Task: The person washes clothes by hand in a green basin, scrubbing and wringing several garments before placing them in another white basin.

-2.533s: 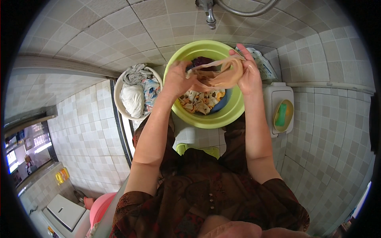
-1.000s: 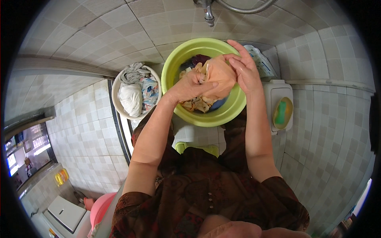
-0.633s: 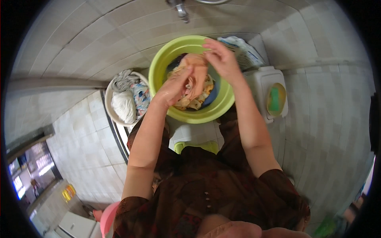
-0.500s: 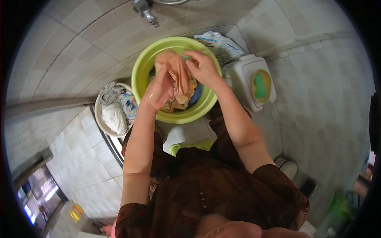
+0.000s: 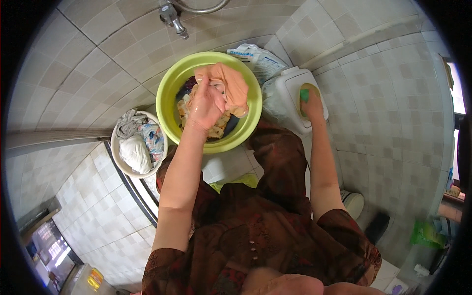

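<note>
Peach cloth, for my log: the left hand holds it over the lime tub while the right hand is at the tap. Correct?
No: the head view shows the right hand at the green block in its dish, not the tap. The left hand holds the peach cloth over the lime tub.

The peach cloth (image 5: 232, 87) looks matt, the plastic basin (image 5: 168, 101) smooth.
</note>
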Tool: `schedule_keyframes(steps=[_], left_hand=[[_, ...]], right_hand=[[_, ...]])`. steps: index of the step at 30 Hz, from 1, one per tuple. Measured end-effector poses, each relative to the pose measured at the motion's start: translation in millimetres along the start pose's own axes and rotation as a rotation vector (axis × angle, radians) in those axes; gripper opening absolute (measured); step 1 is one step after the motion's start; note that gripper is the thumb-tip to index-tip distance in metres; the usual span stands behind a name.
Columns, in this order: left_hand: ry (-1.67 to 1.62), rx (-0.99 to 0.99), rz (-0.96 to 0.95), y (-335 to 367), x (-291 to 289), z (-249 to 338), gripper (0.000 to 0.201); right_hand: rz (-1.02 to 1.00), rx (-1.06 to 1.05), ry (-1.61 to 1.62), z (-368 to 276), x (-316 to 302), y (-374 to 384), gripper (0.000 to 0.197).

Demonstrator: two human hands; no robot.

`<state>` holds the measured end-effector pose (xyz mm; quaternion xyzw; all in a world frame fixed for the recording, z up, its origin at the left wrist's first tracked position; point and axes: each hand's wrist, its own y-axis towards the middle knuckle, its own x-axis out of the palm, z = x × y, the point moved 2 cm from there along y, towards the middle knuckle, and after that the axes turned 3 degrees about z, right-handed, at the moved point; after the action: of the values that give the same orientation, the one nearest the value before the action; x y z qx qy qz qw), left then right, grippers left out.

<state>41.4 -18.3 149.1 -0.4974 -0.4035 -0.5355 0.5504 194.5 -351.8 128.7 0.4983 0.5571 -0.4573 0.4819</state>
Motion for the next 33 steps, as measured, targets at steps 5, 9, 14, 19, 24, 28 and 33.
schedule_keyframes(steps=[5, 9, 14, 19, 24, 28, 33], left_hand=[[-0.009, 0.008, -0.076, -6, -6, 9, 0.049], [0.062, 0.022, -0.004, -10, -3, 12, 0.052], [0.028, -0.015, -0.012, -10, -5, 12, 0.053], [-0.011, -0.064, -0.038, -6, 0, -3, 0.066], [-0.020, 0.020, 0.010, -18, 15, -16, 0.077], [0.007, -0.017, 0.101, -24, 11, -12, 0.076], [0.355, -0.009, 0.159, -22, 20, 15, 0.067]], right_hand=[[0.094, 0.024, -0.036, -8, 11, -1, 0.054], [0.148, 0.105, 0.063, -27, -15, -13, 0.052], [0.222, -0.201, 0.580, -81, -64, -32, 0.038], [0.293, -0.843, 0.534, -241, -57, -78, 0.032], [0.079, -0.786, 0.360, -260, 1, -56, 0.034], [-0.464, -0.472, 0.940, -249, 10, -37, 0.040], [-1.000, 0.213, 1.766, -248, 14, -47, 0.041]])
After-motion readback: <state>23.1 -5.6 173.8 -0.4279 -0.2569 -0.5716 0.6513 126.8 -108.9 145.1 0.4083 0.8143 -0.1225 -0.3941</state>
